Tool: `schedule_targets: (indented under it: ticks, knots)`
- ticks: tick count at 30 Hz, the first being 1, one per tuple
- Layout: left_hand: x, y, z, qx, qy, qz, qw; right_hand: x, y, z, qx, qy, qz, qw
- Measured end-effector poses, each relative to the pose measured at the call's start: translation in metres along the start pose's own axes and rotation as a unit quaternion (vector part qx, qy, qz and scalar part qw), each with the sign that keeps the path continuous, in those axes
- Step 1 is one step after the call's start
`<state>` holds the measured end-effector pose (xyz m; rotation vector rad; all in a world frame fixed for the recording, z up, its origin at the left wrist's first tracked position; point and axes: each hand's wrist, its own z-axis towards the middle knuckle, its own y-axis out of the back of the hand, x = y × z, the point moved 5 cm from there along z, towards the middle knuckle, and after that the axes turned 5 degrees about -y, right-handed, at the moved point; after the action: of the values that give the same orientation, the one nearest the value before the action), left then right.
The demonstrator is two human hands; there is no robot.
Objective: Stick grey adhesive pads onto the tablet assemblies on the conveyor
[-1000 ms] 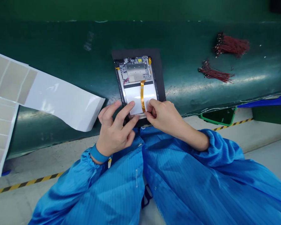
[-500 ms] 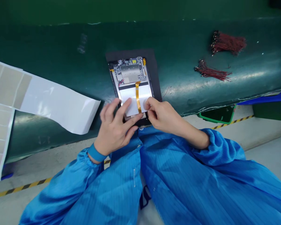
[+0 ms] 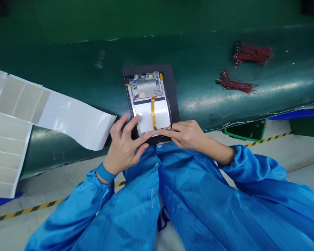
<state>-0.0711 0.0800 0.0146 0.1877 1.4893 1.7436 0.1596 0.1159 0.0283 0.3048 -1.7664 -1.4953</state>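
Right hand [image 3: 189,136]: index finger straightened from its earlier curl, its tip now near that of the left hand [image 3: 122,146]. Left fingers spread wide; whether the right's folded fingers hold anything cannot be told. Both index fingertips rest at the lower end of the opened tablet [image 3: 161,113], by the desk's [image 3: 204,69] near edge; long axis near-to-far, leaning slightly left, circuit board [image 3: 146,87] toward the far edge.
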Motion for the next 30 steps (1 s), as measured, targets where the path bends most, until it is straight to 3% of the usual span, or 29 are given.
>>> schedule_targets:
  ticks: [4,11,17,23,30]
  knots:
    - [0.001,0.006,-0.008,0.003,0.007,0.008,1.000,-0.001,-0.003,0.000,0.013,-0.032,0.005,0.999]
    - [-0.007,-0.001,-0.010,0.003,0.007,0.035,0.999,-0.002,-0.004,-0.002,0.012,-0.058,-0.014,0.998]
    - [-0.012,0.001,-0.016,0.001,0.002,0.046,0.999,0.008,-0.004,-0.004,0.005,0.001,-0.048,0.999]
    - [-0.016,0.002,-0.022,0.011,-0.015,0.091,0.996,0.005,-0.005,-0.007,0.004,0.017,-0.073,0.997]
    - [-0.022,0.004,-0.024,-0.009,-0.017,0.096,0.995,0.003,0.001,-0.015,-0.084,0.050,-0.091,0.991]
